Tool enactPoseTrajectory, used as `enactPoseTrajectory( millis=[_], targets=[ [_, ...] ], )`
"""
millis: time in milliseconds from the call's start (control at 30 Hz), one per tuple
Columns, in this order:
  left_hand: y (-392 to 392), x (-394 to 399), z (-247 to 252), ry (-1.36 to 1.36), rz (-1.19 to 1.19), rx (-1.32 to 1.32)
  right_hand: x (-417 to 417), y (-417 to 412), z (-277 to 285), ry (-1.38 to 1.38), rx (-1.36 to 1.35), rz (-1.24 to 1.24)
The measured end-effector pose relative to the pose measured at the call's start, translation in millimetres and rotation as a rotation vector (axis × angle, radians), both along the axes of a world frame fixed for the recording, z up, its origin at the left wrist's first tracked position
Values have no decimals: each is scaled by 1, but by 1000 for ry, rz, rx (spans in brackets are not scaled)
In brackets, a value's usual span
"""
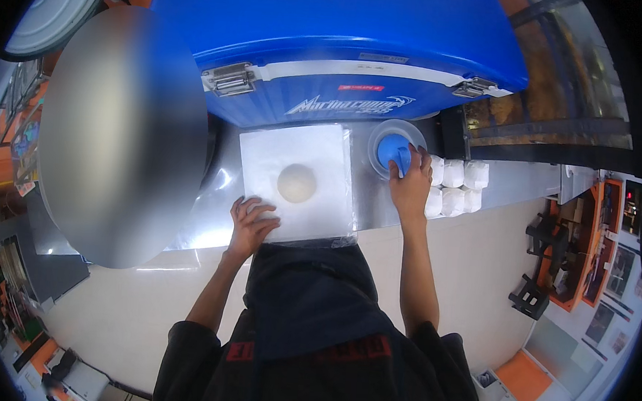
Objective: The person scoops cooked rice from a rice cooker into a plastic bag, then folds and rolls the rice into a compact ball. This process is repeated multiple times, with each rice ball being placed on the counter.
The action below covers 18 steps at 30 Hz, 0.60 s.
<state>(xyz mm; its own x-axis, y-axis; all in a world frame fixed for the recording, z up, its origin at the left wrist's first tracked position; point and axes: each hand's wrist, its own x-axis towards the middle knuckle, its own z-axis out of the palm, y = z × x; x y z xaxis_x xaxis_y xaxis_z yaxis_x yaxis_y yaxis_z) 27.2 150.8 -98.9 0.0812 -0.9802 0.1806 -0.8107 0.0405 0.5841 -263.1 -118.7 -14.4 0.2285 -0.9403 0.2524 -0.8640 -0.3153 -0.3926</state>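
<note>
My right hand point(413, 187) has its thumb and fingers closed on the raised grip of a round blue tool point(392, 150), which sits inside a translucent round bowl point(416, 130). A stack of white square sheets point(263, 147) lies on the metal counter in front of me. On the sheets is a pale round disc point(296, 183); whether it is dough cannot be told. My left hand point(254, 227) rests at the near left edge of the sheets, fingers spread and curled, holding nothing. Several small white wrapped packets point(454, 173) stand in rows beside my right hand.
A large blue cooler box point(316, 90) with metal latches stands behind the sheets. At the left, a big rounded, blurred shape point(123, 139) covers part of the view. A glass-sided case point(546, 123) is at the back right. Black stools point(530, 297) stand on the floor at right.
</note>
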Motion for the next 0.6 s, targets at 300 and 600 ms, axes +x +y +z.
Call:
enactPoseTrajectory(
  millis=[300,600],
  targets=[
    [-7,8,1,46,-72,37,16,99,-47,-207,451,707],
    [-13,17,1,47,-107,71,4,103,-54,-193,472,783]
  ],
)
